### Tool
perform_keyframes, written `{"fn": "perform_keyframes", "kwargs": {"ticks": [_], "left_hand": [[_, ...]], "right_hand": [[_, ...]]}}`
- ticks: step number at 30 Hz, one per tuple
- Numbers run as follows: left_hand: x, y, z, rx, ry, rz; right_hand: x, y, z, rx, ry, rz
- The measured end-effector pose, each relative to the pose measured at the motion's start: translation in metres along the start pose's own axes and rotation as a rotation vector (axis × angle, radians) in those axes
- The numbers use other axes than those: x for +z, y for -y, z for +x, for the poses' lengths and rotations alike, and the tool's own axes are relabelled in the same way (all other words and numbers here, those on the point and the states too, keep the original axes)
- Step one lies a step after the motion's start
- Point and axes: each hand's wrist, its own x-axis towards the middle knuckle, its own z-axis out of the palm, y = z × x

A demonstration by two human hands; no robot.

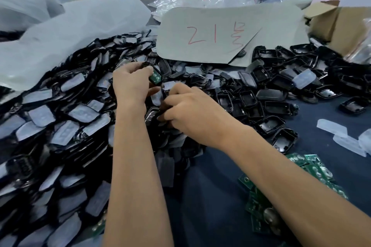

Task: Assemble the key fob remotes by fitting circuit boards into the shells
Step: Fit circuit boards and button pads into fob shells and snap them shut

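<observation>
Item 1, nearest: loose heap of green printed circuit boards (313, 168) on the dark blue table covering (210, 196), partly under the right forearm. Feed stock, untouched.

Item 2: right hand (192, 110), palm down, fingers curled into the pile of black plastic shell halves with pale film-covered faces (60, 118). It appears to pinch a black piece under the fingertips; blur hides exactly what.

Item 3: left hand (130, 84), wrist raised, thumb and fingers pinching a black key fob shell with a green board seated in it (155, 76), held just above the pile.

Item 4: open black empty shell halves (271, 106), right of the hands.

Item 5, far: grey card marked in red (210, 34); white plastic sheeting (70, 26).

Handling note, as judgement: keep the held shell level so the board stays in its recess, align the mating half squarely before pressing, and squeeze along the edges, not on the board.
</observation>
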Motion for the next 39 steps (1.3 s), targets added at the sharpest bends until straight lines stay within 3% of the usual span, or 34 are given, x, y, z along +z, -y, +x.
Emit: {"fn": "perform_keyframes", "kwargs": {"ticks": [3,7,11,17,20,23,26,29,33,36,39], "left_hand": [[0.004,-0.001,-0.005,0.015,0.033,-0.014],[0.015,-0.009,-0.011,0.021,0.105,-0.093],[0.052,-0.016,-0.034,0.048,0.343,-0.050],[0.113,0.013,-0.112,0.163,0.624,0.284],[0.117,0.038,-0.137,0.281,0.632,0.408],[0.114,0.050,-0.145,0.461,0.574,0.455],[0.112,0.052,-0.148,0.602,0.504,0.381],[0.113,0.048,-0.151,0.503,0.555,0.126],[0.118,0.046,-0.155,0.392,0.665,0.033],[0.121,0.045,-0.150,0.262,0.728,-0.088],[0.123,0.045,-0.147,0.170,0.756,-0.148]], "right_hand": [[-0.007,-0.006,-0.010,-0.001,-0.024,0.104],[-0.016,-0.013,-0.031,0.190,-0.424,0.626],[-0.022,-0.042,-0.071,0.506,-0.709,1.141],[-0.014,-0.080,-0.151,0.923,-1.038,1.251],[-0.011,-0.085,-0.175,0.938,-1.063,1.277],[-0.009,-0.083,-0.180,0.833,-1.013,1.321],[-0.006,-0.078,-0.179,0.775,-0.924,1.328],[-0.004,-0.079,-0.182,0.737,-0.776,1.217],[-0.004,-0.081,-0.185,0.659,-0.662,1.047],[-0.003,-0.081,-0.183,0.705,-0.728,1.113],[0.002,-0.082,-0.176,0.815,-0.903,1.190]]}}
